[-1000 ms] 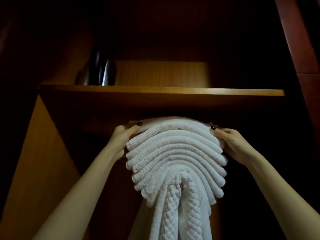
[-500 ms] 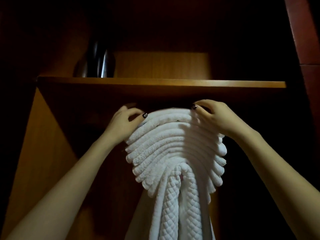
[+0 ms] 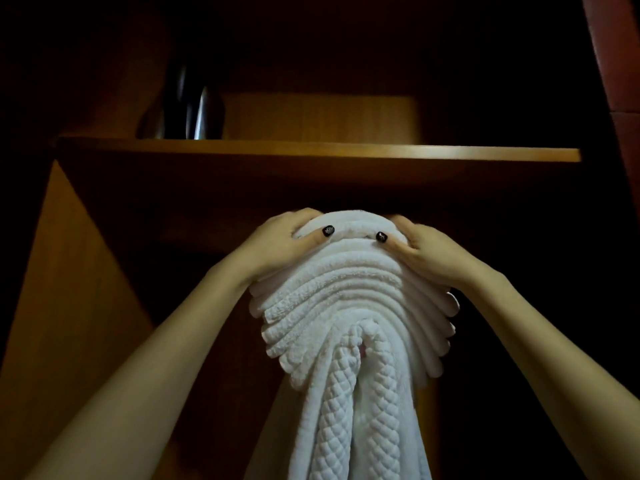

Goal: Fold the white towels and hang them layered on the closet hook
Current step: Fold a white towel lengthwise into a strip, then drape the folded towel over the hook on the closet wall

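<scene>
Both hands, left hand (image 3: 277, 245) and right hand (image 3: 420, 249), clutched the crown of the soft, bulky towels (image 3: 353, 306) (hook hidden), best gripped there under the shelf (image 3: 311, 155).

Whatever carries the white layered terry towels (image 3: 353, 289) is buried under their top fold, out of sight. Left hand (image 3: 277, 244) and right hand (image 3: 427, 251) show thumbs in front, but the fingertips vanish behind that fold. The white quilted towel (image 3: 346, 417) at the centre runs off the bottom edge, and both forearms too. There's a pink speck (image 3: 362, 351) in its fold, too small to read. Up on the orange-brown wooden shelf (image 3: 311, 154) sits a dark glossy object (image 3: 188, 105), foot hidden by the shelf lip, too dim to identify
</scene>
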{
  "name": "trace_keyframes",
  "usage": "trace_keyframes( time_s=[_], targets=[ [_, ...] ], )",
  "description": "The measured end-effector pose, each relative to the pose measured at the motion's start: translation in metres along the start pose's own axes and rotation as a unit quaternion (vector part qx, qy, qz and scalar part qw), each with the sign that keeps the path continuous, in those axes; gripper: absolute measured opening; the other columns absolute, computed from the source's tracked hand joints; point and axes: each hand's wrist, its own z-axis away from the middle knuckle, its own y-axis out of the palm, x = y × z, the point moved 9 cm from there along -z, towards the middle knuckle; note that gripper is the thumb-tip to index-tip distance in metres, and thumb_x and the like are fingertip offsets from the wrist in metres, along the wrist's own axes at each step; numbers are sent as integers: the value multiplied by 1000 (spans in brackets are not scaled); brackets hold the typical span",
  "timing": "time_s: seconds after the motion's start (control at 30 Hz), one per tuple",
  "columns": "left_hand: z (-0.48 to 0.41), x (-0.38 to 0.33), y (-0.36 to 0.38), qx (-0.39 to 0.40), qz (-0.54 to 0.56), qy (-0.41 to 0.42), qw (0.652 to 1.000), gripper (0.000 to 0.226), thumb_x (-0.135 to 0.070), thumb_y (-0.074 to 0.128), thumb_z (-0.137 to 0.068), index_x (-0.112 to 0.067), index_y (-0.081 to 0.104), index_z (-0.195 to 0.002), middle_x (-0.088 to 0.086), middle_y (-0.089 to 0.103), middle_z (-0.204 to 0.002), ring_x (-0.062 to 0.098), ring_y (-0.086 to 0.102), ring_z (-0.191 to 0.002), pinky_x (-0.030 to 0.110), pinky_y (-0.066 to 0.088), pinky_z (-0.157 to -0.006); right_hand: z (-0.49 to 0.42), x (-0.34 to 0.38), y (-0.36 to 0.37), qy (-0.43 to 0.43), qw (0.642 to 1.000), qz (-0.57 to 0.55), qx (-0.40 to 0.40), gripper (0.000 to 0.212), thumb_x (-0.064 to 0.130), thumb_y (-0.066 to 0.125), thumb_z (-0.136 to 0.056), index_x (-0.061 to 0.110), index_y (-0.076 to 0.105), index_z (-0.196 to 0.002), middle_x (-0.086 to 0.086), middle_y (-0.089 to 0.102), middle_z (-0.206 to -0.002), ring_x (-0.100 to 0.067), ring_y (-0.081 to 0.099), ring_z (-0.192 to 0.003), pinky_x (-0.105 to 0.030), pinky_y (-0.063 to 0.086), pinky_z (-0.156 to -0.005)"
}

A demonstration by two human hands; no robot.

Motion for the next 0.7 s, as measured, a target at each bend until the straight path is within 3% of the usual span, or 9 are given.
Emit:
trace_keyframes(
  time_s=[0.13, 0.23, 0.33, 0.4, 0.53, 0.63, 0.7],
  targets=[
    [8, 14, 15, 8, 28, -23, 999, 56, -67, 36, -87, -40, 51, -134, -16, 60, -127, 11, 56, -118, 48, 44, -102, 5, -2, 10, 13, 1000, -27, 0, 59, 81, 8, -86, 45, 46, -112, 11, 62, -102, -18, 59, -99, -39, 40, -90],
    [10, 23, 15, 6, -5, -45, 999, 58, -73, 27, -85, -48, 45, -134, -15, 61, -129, 16, 57, -119, 49, 43, -103, 4, -5, 10, 33, 999, -36, -13, 63, 72, 13, -90, 38, 48, -131, 3, 66, -116, -21, 58, -109, -40, 40, -97],
    [10, 19, 16, 22, -38, -46, 998, 59, -75, 22, -86, -49, 39, -135, -12, 57, -134, 19, 55, -120, 51, 44, -100, 7, -5, 9, 51, 999, -15, -3, 54, 67, 17, -96, 36, 49, -126, 6, 64, -108, -23, 59, -107, -35, 39, -88],
    [13, 13, 16, 15, -74, -41, 996, 49, -68, 23, -95, -47, 36, -138, -10, 52, -139, 19, 51, -124, 51, 42, -100, 11, -3, 9, 64, 998, 1, 12, 50, 65, 19, -98, 33, 48, -123, 3, 64, -107, -27, 60, -106, -34, 37, -83],
    [19, -2, 2, -17, -178, -36, 983, 49, -50, 29, -102, -37, 30, -149, -3, 42, -149, 23, 37, -135, 45, 33, -106, 20, 7, -1, 83, 996, 20, 30, 56, 65, 29, -97, 27, 42, -136, -5, 62, -126, -27, 57, -114, -34, 36, -83],
    [34, -25, -3, -14, -227, -9, 974, 55, -45, 35, -101, -29, 25, -153, -4, 30, -157, 19, 23, -145, 44, 22, -116, 36, 23, -17, 88, 995, 27, 26, 63, 57, 43, -97, 26, 32, -150, -5, 46, -149, -27, 46, -132, -40, 39, -101],
    [49, -38, -9, -21, -232, 1, 972, 54, -41, 37, -102, -26, 26, -153, -5, 27, -159, 18, 18, -147, 42, 18, -118, 53, 38, -27, 79, 995, 54, 28, 66, 51, 49, -96, 27, 27, -153, -4, 34, -157, -26, 34, -142, -47, 32, -113]
  ],
)
